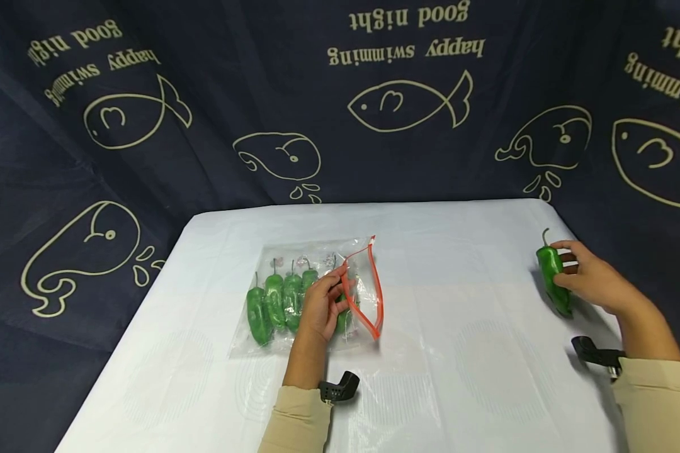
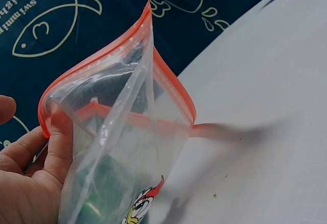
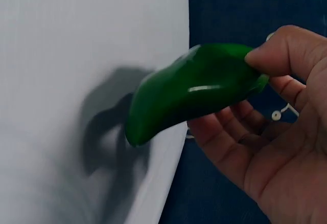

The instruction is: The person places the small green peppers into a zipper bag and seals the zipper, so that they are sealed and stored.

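Note:
My left hand (image 1: 320, 305) pinches the rim of a clear zip bag (image 2: 117, 106) with a red-edged mouth. The mouth gapes toward the right. Several long green peppers (image 1: 259, 314) lie side by side inside the bag, stems pointing to the far side. The left hand partly covers some of them. Over the table's right side, my right hand (image 1: 595, 277) holds another green pepper (image 3: 191, 88) between thumb and fingers. That pepper is tilted, its stem end up and away, with its shadow on the cloth below.
A white cloth covers the table (image 1: 442, 277). Beyond its back and side edges hangs a dark blue fabric (image 1: 294, 69) printed with fish, whales and lettering. Black wrist cameras (image 1: 340, 387) are worn at both sleeves.

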`<state>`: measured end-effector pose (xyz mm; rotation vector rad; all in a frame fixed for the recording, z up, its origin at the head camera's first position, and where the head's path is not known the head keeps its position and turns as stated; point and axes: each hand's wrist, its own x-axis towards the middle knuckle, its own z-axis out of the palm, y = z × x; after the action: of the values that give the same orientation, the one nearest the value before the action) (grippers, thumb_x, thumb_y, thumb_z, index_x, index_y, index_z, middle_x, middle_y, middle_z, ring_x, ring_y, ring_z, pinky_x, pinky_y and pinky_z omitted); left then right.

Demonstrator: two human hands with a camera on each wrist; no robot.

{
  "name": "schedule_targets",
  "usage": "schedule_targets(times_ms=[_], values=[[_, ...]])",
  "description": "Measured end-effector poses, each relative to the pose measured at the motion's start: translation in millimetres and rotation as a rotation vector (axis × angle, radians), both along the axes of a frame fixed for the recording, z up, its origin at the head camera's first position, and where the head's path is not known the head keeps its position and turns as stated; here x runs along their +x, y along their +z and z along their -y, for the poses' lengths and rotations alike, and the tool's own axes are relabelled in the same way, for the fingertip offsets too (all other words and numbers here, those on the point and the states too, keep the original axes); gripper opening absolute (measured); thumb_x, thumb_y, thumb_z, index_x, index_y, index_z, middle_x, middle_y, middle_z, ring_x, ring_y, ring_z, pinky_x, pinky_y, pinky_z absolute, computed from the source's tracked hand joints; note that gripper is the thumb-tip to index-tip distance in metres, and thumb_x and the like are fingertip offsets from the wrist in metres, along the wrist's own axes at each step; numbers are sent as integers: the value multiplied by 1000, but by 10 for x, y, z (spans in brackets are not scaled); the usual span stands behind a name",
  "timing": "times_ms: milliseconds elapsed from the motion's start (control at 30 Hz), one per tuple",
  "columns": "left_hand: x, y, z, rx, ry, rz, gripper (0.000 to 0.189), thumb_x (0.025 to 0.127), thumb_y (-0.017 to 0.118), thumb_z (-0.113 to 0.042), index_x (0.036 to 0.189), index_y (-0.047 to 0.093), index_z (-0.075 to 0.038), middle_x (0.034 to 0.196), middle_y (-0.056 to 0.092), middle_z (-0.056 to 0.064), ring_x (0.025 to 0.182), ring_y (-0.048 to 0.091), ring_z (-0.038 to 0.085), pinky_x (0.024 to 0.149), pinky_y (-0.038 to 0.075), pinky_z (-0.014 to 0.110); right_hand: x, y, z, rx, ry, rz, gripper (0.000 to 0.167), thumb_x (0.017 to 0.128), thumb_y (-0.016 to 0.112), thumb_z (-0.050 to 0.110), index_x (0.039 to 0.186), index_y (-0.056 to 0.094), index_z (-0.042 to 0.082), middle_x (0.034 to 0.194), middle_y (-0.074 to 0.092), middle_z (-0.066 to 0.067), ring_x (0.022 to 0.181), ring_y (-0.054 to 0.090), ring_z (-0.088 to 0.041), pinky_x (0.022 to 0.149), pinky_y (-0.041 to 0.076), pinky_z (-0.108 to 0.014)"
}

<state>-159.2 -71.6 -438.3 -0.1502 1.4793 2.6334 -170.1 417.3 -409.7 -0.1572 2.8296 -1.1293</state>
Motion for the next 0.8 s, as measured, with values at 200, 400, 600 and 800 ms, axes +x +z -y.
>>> schedule_targets(times_ms=[200,400,600,800], values=[[0,12,-2,3,7,4,48,96,49,-11,137,49,13,134,57,18,96,67,17,66,59,30,-39,26,157,-31,35,-31,61,94,61,2,143,27,-7,131,39,-36,111,48,-47,65,48,-18],[2,-3,2,3,2,2,47,96,49,-11,137,51,12,130,60,16,97,67,18,66,59,29,-66,59,327,-75,63,-77,57,94,64,3,140,32,-5,130,44,-30,99,50,-2,68,50,-17],[1,7,-2,8,4,2,48,96,49,-11,137,50,13,127,61,16,96,67,18,63,58,28,-71,128,552,-69,71,-90,57,94,66,8,140,34,-1,130,47,-27,101,52,-9,70,50,-18],[1,-3,-2,7,7,2,47,95,49,-11,136,51,13,132,58,20,96,67,18,62,58,27,-96,174,766,-78,89,-117,58,92,67,8,140,36,1,129,50,-26,100,54,-16,71,50,-19]])
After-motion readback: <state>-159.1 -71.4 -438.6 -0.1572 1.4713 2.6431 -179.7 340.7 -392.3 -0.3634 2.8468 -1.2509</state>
